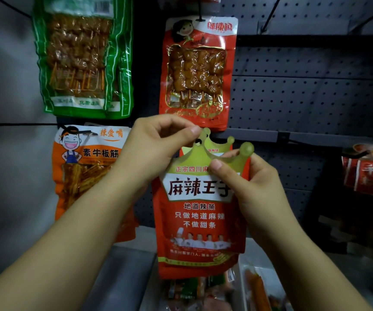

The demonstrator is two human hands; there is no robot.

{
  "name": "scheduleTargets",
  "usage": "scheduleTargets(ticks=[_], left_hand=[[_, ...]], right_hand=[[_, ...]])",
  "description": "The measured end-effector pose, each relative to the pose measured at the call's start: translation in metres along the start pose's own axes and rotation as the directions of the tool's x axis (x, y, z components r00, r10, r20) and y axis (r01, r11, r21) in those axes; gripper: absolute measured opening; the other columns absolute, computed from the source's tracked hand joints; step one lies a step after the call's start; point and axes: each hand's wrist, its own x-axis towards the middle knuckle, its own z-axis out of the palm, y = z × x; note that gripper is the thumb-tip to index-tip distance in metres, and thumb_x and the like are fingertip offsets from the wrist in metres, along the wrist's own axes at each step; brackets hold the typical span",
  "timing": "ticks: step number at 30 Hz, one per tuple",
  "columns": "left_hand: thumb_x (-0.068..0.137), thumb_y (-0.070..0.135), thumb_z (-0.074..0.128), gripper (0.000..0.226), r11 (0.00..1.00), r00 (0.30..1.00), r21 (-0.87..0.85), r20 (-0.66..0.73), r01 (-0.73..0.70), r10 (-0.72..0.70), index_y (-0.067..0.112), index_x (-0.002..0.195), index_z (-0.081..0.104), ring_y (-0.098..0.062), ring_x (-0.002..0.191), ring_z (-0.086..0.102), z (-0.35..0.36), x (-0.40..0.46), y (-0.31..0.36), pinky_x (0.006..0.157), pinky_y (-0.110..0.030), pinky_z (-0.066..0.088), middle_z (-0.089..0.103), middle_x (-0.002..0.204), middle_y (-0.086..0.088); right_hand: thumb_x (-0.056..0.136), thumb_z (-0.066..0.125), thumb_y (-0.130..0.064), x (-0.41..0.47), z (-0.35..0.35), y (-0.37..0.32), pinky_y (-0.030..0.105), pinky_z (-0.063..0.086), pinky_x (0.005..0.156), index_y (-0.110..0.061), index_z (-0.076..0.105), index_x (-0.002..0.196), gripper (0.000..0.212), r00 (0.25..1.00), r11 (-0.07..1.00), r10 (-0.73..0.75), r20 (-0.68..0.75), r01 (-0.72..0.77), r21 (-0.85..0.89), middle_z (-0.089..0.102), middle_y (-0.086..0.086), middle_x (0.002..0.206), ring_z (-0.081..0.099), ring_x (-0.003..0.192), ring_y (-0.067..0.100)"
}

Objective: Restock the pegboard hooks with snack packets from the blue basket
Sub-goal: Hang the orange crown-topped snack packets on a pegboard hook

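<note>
Pegboard (pixel 315 97) behind; both hands' grip pinching crown top of red packet (pixel 200 221), body hanging below.

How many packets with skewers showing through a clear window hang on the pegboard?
2: a green skewer packet at upper left and a red skewer packet at upper centre; more may hang behind each.

Both forearms are bare right up to the frame's edge, no sleeves showing. The left hand (pixel 149 151) and right hand (pixel 251 187) carry short, unpainted nails, no rings.
</note>
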Motion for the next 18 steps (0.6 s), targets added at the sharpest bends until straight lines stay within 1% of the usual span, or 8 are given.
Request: scheduleTargets(ticks=[1,3,5,8,12,15,17,18], left_hand=[[0.080,0.020,0.070,0.009,1.000,1.000,-0.012,0.010,0.021,-0.021,0.024,0.072,0.070,0.005,0.058,0.062,0.001,0.002,0.000,0.052,-0.007,0.044,0.068,0.060,0.014],[0.079,0.021,0.071,0.008,0.997,0.998,-0.056,0.028,0.061,-0.060,0.024,0.071,0.071,0.002,0.058,0.063,0.001,0.005,0.000,0.053,-0.010,0.047,0.069,0.061,0.010],[0.079,0.021,0.071,0.008,0.993,0.996,-0.084,0.043,0.083,-0.080,0.023,0.071,0.072,0.000,0.056,0.063,0.001,0.008,-0.001,0.052,-0.012,0.048,0.069,0.060,0.008],[0.080,0.020,0.071,0.011,0.991,0.994,-0.094,0.065,0.095,-0.089,0.022,0.069,0.071,0.002,0.051,0.060,0.001,0.013,-0.004,0.049,-0.010,0.045,0.068,0.057,0.008],[0.081,0.021,0.070,0.012,0.989,0.984,-0.030,0.108,0.148,-0.144,0.024,0.070,0.072,0.001,0.055,0.063,0.003,0.019,-0.017,0.049,-0.010,0.046,0.069,0.059,0.008],[0.083,0.022,0.069,0.012,0.987,0.984,0.020,0.076,0.159,-0.160,0.026,0.073,0.071,0.003,0.055,0.061,0.005,0.022,-0.034,0.051,-0.010,0.046,0.067,0.057,0.009],[0.083,0.024,0.069,0.009,0.985,0.985,0.015,0.019,0.173,-0.174,0.027,0.075,0.071,0.001,0.060,0.063,0.006,0.022,-0.046,0.056,-0.013,0.049,0.069,0.064,0.007],[0.083,0.027,0.069,0.005,0.981,0.981,-0.018,-0.009,0.191,-0.191,0.028,0.078,0.071,0.000,0.064,0.065,0.005,0.021,-0.052,0.058,-0.013,0.050,0.070,0.070,0.006]], right_hand=[[0.073,0.072,-0.027,0.000,-0.001,0.000,0.034,0.060,0.063,-0.027,0.066,0.074,0.006,1.000,1.000,0.016,0.000,-0.016,0.020,0.076,0.008,0.081,0.074,0.072,0.024],[0.073,0.071,-0.027,0.001,-0.001,-0.001,0.031,0.059,0.060,-0.019,0.063,0.081,0.014,0.999,0.999,0.034,0.006,-0.034,0.039,0.076,0.008,0.081,0.074,0.071,0.024],[0.071,0.071,-0.029,0.002,-0.001,-0.003,0.027,0.057,0.056,-0.017,0.062,0.083,0.020,0.999,0.998,0.041,0.017,-0.042,0.051,0.076,0.007,0.079,0.074,0.069,0.022],[0.074,0.071,-0.025,0.006,-0.003,0.000,0.025,0.056,0.054,-0.016,0.061,0.083,0.017,0.999,0.996,0.049,0.011,-0.050,0.069,0.076,0.006,0.077,0.073,0.067,0.021],[0.081,0.070,-0.020,0.010,-0.008,0.016,0.030,0.057,0.057,-0.015,0.063,0.089,0.012,0.993,0.989,0.121,-0.013,-0.120,0.084,0.076,0.008,0.082,0.074,0.072,0.024],[0.087,0.066,-0.019,0.011,-0.015,0.031,0.033,0.058,0.062,-0.018,0.067,0.097,0.010,0.983,0.983,0.182,-0.024,-0.182,0.028,0.076,0.005,0.088,0.074,0.077,0.024],[0.088,0.064,-0.021,0.013,-0.018,0.041,0.037,0.059,0.067,-0.019,0.068,0.098,0.011,0.975,0.978,0.208,-0.073,-0.209,-0.008,0.076,0.004,0.089,0.074,0.078,0.023],[0.088,0.064,-0.022,0.015,-0.020,0.045,0.038,0.060,0.068,-0.019,0.068,0.098,0.011,0.972,0.977,0.211,-0.099,-0.214,-0.015,0.076,0.003,0.089,0.074,0.079,0.022]])
